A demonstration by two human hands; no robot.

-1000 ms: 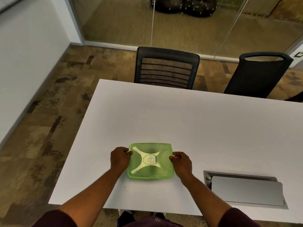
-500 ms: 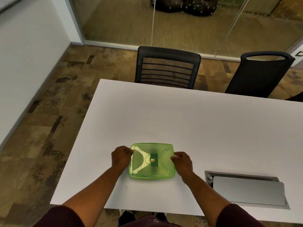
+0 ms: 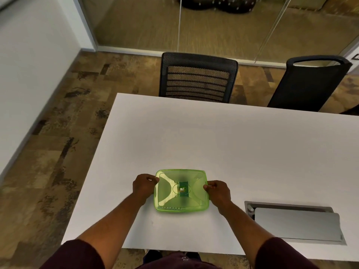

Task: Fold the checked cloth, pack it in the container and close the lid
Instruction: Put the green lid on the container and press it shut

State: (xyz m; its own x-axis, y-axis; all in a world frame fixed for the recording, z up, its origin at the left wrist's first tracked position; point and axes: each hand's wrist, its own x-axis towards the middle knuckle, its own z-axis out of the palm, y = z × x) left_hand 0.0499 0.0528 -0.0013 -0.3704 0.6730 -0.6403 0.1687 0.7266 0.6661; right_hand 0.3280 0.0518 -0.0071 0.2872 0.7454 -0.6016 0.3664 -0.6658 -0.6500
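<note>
Container: the green container (image 3: 181, 191) sits lid-up on the white worktop (image 3: 233, 148), near the person's edge at 6 o'clock, long axis running 9 to 3.
Cloth: a dark shape shows dimly through the lid (image 3: 169, 195); judged to be the checked cloth, already packed.
Left hand: the left hand (image 3: 144, 185) is at the container's 9 o'clock side, fingers curled narrow onto the lid rim.
Right hand: the right hand (image 3: 218, 192) is at 3 o'clock, fingers pinching the opposite rim.
Nearer hand: both equally close, one per short side.
Next move: likely pressing the rim down all round.
Open room: bare worktop toward 12; the cable hatch (image 3: 295, 222) lies at 4 o'clock, apart from the container.
</note>
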